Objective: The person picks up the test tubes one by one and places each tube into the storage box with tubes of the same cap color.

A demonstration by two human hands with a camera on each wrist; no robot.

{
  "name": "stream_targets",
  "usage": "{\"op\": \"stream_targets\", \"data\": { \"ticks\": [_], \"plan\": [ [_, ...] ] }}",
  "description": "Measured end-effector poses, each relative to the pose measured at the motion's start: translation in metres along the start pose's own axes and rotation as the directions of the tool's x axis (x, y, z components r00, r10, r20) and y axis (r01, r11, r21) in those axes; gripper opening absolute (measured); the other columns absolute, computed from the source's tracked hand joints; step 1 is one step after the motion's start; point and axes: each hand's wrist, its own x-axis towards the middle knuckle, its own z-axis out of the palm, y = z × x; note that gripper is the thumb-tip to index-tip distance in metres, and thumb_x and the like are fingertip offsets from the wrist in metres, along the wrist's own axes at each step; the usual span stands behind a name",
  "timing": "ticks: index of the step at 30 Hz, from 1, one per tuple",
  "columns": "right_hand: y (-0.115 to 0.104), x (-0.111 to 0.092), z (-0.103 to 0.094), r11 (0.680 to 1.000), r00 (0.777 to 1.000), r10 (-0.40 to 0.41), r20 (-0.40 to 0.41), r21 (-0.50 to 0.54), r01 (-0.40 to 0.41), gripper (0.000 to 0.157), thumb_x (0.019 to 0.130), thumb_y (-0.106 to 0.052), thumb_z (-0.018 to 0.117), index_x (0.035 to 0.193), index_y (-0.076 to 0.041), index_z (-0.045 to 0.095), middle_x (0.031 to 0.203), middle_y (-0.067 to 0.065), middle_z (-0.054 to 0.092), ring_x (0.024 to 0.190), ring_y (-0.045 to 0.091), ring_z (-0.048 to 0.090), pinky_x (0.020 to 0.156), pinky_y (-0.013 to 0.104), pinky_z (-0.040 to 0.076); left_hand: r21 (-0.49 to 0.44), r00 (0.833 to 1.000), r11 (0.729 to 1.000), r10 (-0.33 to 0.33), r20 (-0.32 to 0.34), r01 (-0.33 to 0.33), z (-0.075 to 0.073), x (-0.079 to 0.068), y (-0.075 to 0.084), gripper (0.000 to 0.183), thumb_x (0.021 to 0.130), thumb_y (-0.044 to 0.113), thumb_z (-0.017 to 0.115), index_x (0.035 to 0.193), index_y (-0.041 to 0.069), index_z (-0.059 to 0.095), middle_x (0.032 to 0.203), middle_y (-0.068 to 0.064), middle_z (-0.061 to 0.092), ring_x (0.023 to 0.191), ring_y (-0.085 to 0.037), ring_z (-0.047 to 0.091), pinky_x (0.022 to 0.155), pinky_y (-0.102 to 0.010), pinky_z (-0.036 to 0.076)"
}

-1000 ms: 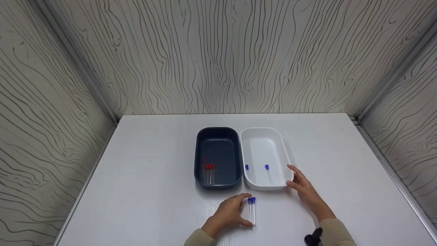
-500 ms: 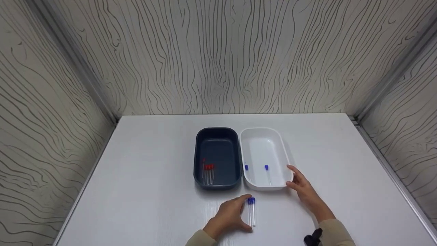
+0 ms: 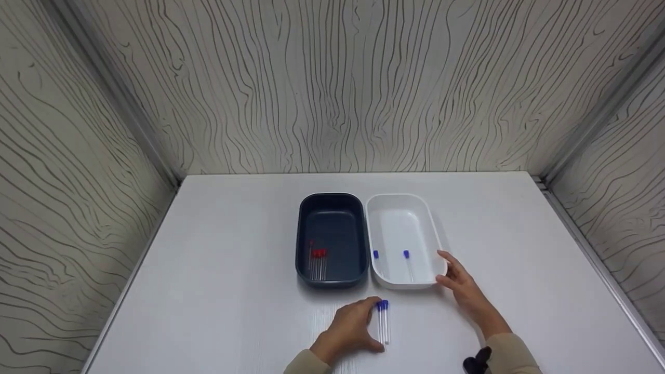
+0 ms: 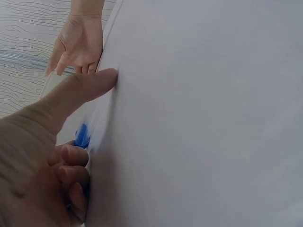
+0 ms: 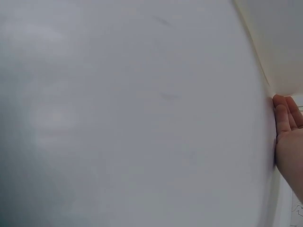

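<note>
Two slim clear tubes with blue caps [image 3: 385,305] lie side by side on the white table. My left hand [image 3: 349,326] spans the nearer tube lengthwise, forefinger at its cap and thumb at its bottom end. In the left wrist view a blue cap [image 4: 82,136] shows beside the curled fingertips. My right hand [image 3: 466,292] grips the near right corner of the white tray [image 3: 370,228], thumb and fingers at the rim. Two more blue-capped tubes [image 3: 407,254] lie inside that tray. The right wrist view shows the right hand [image 5: 289,146] at the edge of a white surface.
A dark blue tray [image 3: 332,284] stands close against the white tray's left side, holding several red-capped tubes [image 3: 319,253]. Patterned panels [image 3: 332,88] rise behind the table [image 3: 223,249] and along both sides. A small black object [image 3: 475,362] sits by the right sleeve.
My left thumb has shifted slightly toward the table's near side, down at the tube's bottom end. The right hand and both trays have stayed in place.
</note>
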Motion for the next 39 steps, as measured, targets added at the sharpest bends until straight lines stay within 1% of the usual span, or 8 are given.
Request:
{"op": "stream_targets", "data": {
  "ticks": [3, 8, 12, 15, 18, 21, 25, 39],
  "plan": [
    [0.006, 0.003, -0.003, 1.000, 1.000, -0.007, -0.005, -0.024, 0.007, 0.063, 0.094, -0.009, 0.049, 0.147, -0.014, 0.016, 0.155, 0.026, 0.004, 0.143, 0.045, 0.002, 0.115, 0.034, 0.026, -0.012, 1.000, 1.000, 0.007, -0.003, -0.007, -0.002, 0.000, 0.000, 0.094, 0.051, 0.039, 0.087, 0.133, 0.021, 0.046, 0.099, 0.007, 0.063, 0.090, -0.008, 0.058, 0.086, -0.025, 0.049],
    [-0.005, -0.003, 0.002, 0.999, 1.000, 0.000, -0.003, -0.035, 0.000, 0.061, 0.095, -0.005, 0.046, 0.147, -0.013, 0.016, 0.154, 0.026, 0.007, 0.143, 0.044, 0.007, 0.086, 0.000, 0.032, -0.020, 1.000, 1.000, 0.024, -0.017, -0.024, -0.006, 0.000, 0.002, 0.094, 0.050, 0.037, 0.088, 0.132, 0.019, 0.046, 0.093, 0.006, 0.063, 0.082, -0.005, 0.056, 0.079, -0.021, 0.048],
    [-0.010, -0.005, 0.003, 0.999, 1.000, 0.008, 0.003, -0.046, -0.008, 0.061, 0.095, -0.007, 0.047, 0.147, -0.013, 0.016, 0.154, 0.026, 0.009, 0.144, 0.042, 0.009, 0.093, 0.004, 0.031, -0.043, 0.999, 0.999, 0.029, -0.027, -0.030, -0.011, 0.001, 0.004, 0.095, 0.050, 0.035, 0.089, 0.132, 0.016, 0.047, 0.079, -0.001, 0.058, 0.066, -0.003, 0.042, 0.063, -0.018, 0.039],
    [-0.008, -0.004, 0.003, 0.999, 1.000, 0.006, 0.001, -0.038, -0.006, 0.061, 0.095, -0.007, 0.047, 0.147, -0.014, 0.016, 0.155, 0.026, 0.008, 0.144, 0.043, 0.008, 0.113, 0.031, 0.024, -0.059, 0.999, 0.998, 0.028, -0.032, -0.029, -0.016, 0.001, 0.004, 0.094, 0.050, 0.035, 0.089, 0.132, 0.015, 0.047, 0.078, -0.004, 0.059, 0.062, -0.002, 0.037, 0.058, -0.017, 0.033],
    [-0.002, -0.001, 0.001, 1.000, 1.000, 0.000, -0.003, -0.021, 0.000, 0.061, 0.095, -0.005, 0.046, 0.147, -0.014, 0.016, 0.154, 0.026, 0.006, 0.143, 0.045, 0.005, 0.115, 0.051, 0.012, -0.068, 0.999, 0.997, 0.028, -0.027, -0.030, -0.021, 0.002, 0.004, 0.095, 0.052, 0.037, 0.088, 0.133, 0.016, 0.045, 0.080, -0.006, 0.061, 0.060, -0.001, 0.035, 0.056, -0.017, 0.031],
    [0.006, 0.003, -0.002, 0.999, 1.000, 0.003, -0.017, -0.040, -0.003, 0.062, 0.094, -0.008, 0.049, 0.147, -0.015, 0.017, 0.155, 0.025, 0.009, 0.143, 0.043, 0.008, 0.113, 0.032, 0.026, -0.086, 0.999, 0.996, 0.030, -0.021, -0.031, -0.025, 0.003, 0.004, 0.095, 0.053, 0.038, 0.087, 0.135, 0.017, 0.044, 0.082, -0.007, 0.061, 0.059, -0.001, 0.034, 0.054, -0.017, 0.030],
    [0.013, 0.007, -0.005, 0.999, 1.000, -0.014, -0.013, -0.035, 0.013, 0.066, 0.093, -0.013, 0.052, 0.148, -0.015, 0.015, 0.153, 0.027, 0.011, 0.142, 0.043, 0.012, 0.088, 0.001, 0.034, -0.098, 0.998, 0.993, 0.057, -0.024, -0.059, -0.030, 0.004, 0.003, 0.095, 0.055, 0.038, 0.087, 0.136, 0.017, 0.042, 0.085, -0.006, 0.061, 0.060, 0.000, 0.035, 0.054, -0.016, 0.031],
    [-0.009, -0.005, 0.005, 0.998, 0.999, -0.040, -0.004, -0.041, 0.040, 0.061, 0.094, -0.001, 0.045, 0.147, -0.007, 0.014, 0.152, 0.032, 0.009, 0.141, 0.048, 0.007, 0.083, -0.003, 0.033, -0.176, 0.996, 0.981, 0.077, -0.051, -0.085, -0.040, 0.006, 0.008, 0.090, 0.057, 0.039, 0.085, 0.135, 0.024, 0.042, 0.090, -0.013, 0.060, 0.062, 0.002, 0.032, 0.053, -0.014, 0.028]
  ]
}}
